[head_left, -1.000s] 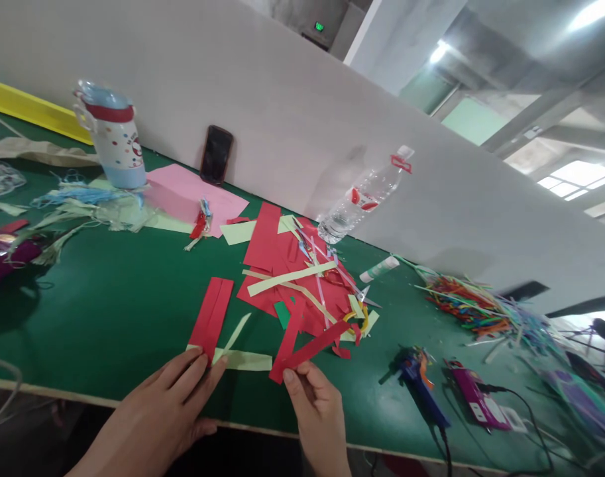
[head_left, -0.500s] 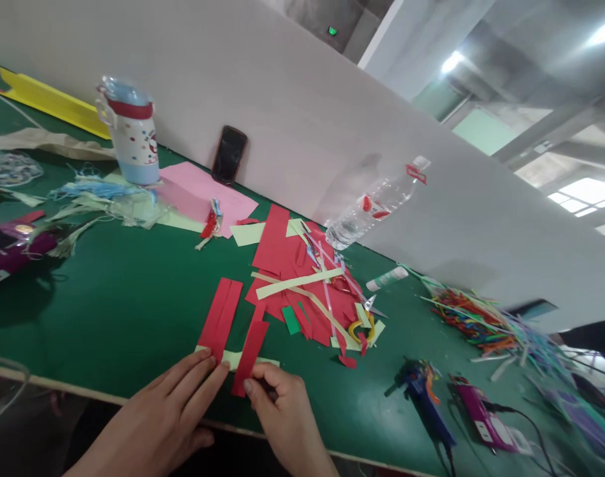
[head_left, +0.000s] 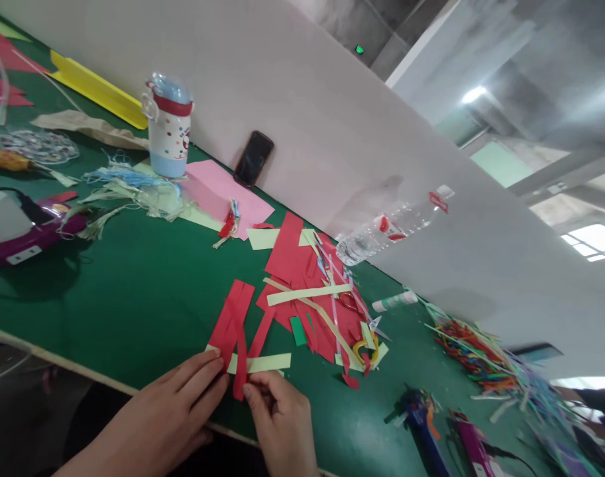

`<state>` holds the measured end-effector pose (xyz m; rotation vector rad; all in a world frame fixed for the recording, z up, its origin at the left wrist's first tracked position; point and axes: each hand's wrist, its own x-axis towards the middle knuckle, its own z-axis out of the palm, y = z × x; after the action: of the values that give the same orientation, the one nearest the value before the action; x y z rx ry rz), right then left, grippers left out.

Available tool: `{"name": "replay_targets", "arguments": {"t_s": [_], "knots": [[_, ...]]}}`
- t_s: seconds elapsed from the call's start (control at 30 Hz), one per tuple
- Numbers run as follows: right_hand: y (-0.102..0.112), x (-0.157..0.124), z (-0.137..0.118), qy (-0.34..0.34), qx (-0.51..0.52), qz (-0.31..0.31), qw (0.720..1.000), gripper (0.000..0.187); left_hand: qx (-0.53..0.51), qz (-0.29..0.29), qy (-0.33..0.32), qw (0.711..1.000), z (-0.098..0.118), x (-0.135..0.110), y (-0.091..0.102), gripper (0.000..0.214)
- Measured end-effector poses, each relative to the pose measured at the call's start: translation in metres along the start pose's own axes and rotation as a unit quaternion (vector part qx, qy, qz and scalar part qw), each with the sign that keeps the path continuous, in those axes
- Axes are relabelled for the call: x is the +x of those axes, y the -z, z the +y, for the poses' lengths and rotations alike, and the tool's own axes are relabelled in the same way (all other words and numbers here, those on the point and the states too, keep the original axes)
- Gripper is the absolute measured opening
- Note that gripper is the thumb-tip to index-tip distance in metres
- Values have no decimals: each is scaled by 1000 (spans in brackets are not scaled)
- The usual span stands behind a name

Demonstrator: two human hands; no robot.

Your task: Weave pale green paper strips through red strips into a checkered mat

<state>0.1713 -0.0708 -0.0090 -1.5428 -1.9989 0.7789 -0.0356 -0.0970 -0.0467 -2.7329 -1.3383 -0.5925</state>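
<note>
My left hand (head_left: pixel 177 411) lies flat near the table's front edge, fingers stretched out and pressing the near end of two red paper strips (head_left: pixel 231 319) where they cross a pale yellow strip (head_left: pixel 262 363). My right hand (head_left: pixel 277 417) is closed in a pinch on the near end of another red strip (head_left: pixel 241 361), which stands on edge and leans over the flat red ones. A further red strip (head_left: pixel 261 333) lies just to the right of it. A heap of red and pale yellow paper scraps (head_left: pixel 309 291) lies beyond.
Green table (head_left: pixel 133 298) against a white wall. A lidded cup (head_left: pixel 169 129), pink paper (head_left: pixel 217 192), a phone (head_left: pixel 253 159), a lying water bottle (head_left: pixel 382 228), a glue stick (head_left: pixel 394 303), glue guns (head_left: pixel 421 424), coloured sticks (head_left: pixel 481 344), purple device (head_left: pixel 28 232) at left.
My right hand brought a red strip from the heap to the strips under my left hand, laid it by them, and now pinches its end upright. The view has swung right.
</note>
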Motion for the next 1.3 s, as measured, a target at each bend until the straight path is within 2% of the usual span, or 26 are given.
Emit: {"name": "replay_targets", "arguments": {"t_s": [0.23,0.3,0.4,0.47,0.67,1.0,1.3], "knots": [[10,-17,11,47,-100,57,992,30,-13,31,16,999,1,0,-4,41],[14,-20,14,106,-109,75,986,23,-18,27,18,999,1,0,-2,37],[16,-21,13,231,-125,96,960,4,-22,22,22,999,1,-1,0,35],[13,-18,8,268,-150,107,946,11,-19,23,20,999,0,-2,2,34],[-2,-9,-1,215,-214,104,947,22,19,36,-2,999,1,1,7,36],[-6,-3,-4,218,-182,96,954,15,58,32,-25,997,0,4,8,49],[-10,-5,1,216,-164,100,957,15,27,47,18,998,2,4,11,48]]}}
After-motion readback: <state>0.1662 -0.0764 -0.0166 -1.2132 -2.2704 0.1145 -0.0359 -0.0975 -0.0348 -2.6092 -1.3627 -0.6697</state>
